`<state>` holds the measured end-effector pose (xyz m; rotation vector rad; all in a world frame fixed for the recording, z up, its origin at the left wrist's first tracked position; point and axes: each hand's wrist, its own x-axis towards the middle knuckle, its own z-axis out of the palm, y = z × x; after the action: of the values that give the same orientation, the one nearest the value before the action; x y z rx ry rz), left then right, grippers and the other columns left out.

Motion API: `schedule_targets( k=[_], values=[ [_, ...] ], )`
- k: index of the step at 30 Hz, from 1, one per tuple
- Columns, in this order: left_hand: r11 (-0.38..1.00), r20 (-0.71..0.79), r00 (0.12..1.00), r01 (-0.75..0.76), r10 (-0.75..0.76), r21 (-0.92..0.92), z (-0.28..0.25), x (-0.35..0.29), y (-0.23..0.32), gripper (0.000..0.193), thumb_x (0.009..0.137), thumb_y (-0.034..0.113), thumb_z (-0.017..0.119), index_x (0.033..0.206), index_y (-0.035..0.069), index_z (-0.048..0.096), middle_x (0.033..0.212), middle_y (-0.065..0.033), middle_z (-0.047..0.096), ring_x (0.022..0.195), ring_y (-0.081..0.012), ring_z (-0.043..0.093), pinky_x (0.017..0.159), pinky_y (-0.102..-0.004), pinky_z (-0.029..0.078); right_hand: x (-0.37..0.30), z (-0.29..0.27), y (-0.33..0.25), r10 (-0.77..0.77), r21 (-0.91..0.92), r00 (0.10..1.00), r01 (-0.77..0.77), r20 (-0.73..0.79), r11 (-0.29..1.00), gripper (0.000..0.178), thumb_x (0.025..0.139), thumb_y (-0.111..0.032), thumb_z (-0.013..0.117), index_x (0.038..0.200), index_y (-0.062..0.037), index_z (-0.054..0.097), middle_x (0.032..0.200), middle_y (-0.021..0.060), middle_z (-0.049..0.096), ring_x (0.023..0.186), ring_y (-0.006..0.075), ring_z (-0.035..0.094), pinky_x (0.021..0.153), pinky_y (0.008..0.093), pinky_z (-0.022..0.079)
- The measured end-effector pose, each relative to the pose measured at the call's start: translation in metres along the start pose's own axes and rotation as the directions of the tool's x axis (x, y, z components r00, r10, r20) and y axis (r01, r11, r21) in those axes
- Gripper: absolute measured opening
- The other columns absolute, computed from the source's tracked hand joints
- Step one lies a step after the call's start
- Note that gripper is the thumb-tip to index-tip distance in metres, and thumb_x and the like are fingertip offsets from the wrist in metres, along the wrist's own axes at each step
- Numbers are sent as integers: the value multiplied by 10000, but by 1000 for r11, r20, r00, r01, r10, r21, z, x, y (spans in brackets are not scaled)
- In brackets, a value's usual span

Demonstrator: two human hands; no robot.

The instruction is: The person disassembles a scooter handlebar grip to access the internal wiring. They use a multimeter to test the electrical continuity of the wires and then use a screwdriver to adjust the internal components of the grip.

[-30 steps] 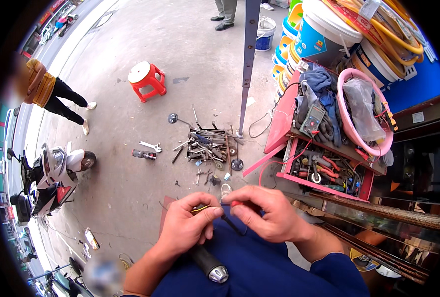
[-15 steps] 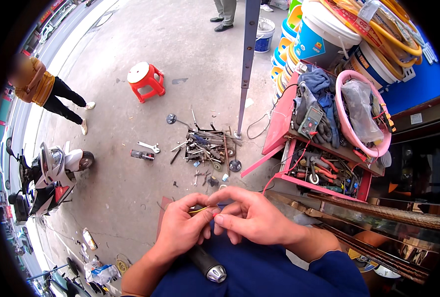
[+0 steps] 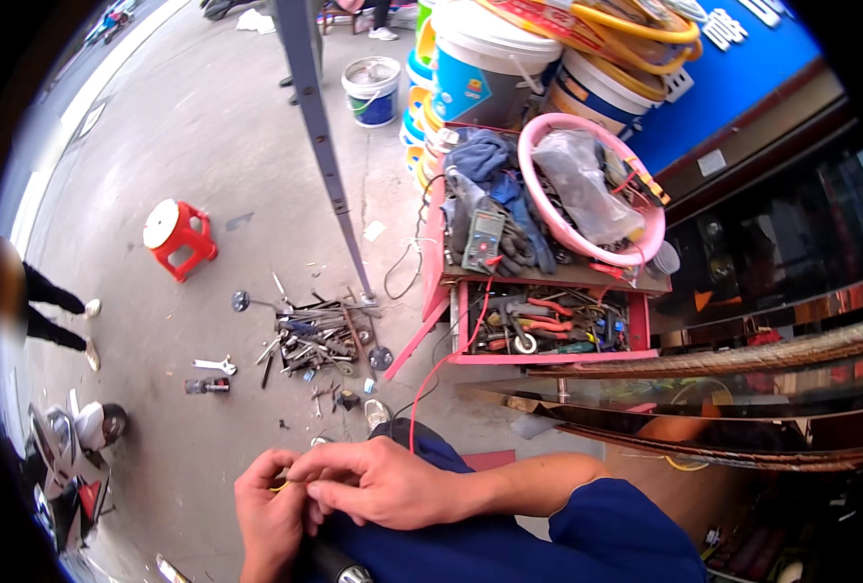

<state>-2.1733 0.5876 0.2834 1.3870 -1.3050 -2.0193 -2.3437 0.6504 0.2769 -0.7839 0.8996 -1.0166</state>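
Observation:
Low in front of me, my left hand (image 3: 266, 510) is closed with its fingertips on a thin yellow wire (image 3: 279, 488). Right beside it, fingertips almost touching, my right hand (image 3: 383, 486) is curled in a pinch; what sits between its fingers is hidden. Under the hands lies a black handlebar grip (image 3: 327, 558) with a silver end (image 3: 354, 574). A red test lead (image 3: 448, 360) runs from a green-grey multimeter (image 3: 484, 240) down behind my right hand, where its end is out of sight.
An open pink-red drawer (image 3: 558, 358) of pliers stands at right, with a pink basin (image 3: 657, 243) above. Loose tools (image 3: 315, 335) lie on the floor near a metal post (image 3: 329, 155). A red stool (image 3: 193, 243), scooter (image 3: 72, 452) and bystander (image 3: 52, 301) are at left.
My view has turned to the right, so the scene sits further left. Both hands stay together in much the same pose. The red tip seen between the fingers earlier is hidden now.

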Motion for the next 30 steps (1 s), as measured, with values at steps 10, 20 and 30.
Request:
schedule_targets(
  k=[10,20,30],
  values=[
    [997,-10,997,-77,76,-14,-1,4,-8,75,913,-37,517,852,-10,552,591,-51,558,396,-85,482,339,-209,339,-2,1,1,-94,-12,996,94,-5,995,232,1001,-106,518,1206,-37,600,835,23,665,667,53,573,563,226,454],
    [1000,4,1000,-8,8,19,-2,-2,4,57,924,-5,545,920,-15,601,624,-66,613,457,-87,545,381,-205,388,1,3,-3,-100,-35,995,100,1,994,236,991,-96,538,1212,-44,603,832,21,673,691,51,582,607,218,473],
    [997,39,999,40,-38,-71,-5,0,7,76,940,43,584,982,-13,614,653,-38,618,462,-76,538,383,-197,375,0,1,-13,42,65,997,-37,-67,997,401,980,-78,541,1372,-63,458,820,29,634,611,47,521,557,207,433]
  ],
)
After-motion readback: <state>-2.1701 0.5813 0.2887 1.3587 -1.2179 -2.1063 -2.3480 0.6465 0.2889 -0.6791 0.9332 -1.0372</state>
